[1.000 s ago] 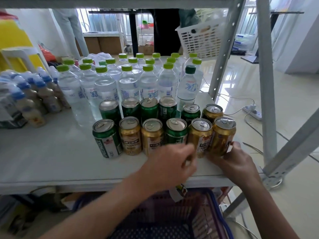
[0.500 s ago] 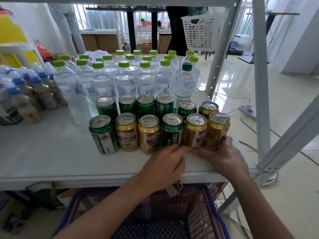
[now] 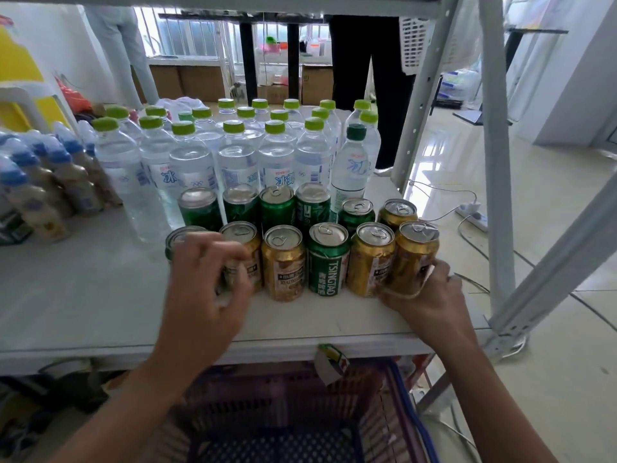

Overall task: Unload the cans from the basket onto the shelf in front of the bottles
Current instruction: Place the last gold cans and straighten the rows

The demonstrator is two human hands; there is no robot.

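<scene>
Two rows of cans stand on the shelf (image 3: 83,295) before the water bottles (image 3: 233,158).

We find the left hand (image 3: 203,289) loosely curled at the leftmost green can (image 3: 180,240); grip uncertain through blur. The right hand (image 3: 430,295) cups the rightmost gold can (image 3: 415,255) at its base. The basket (image 3: 283,419) sits below.
</scene>
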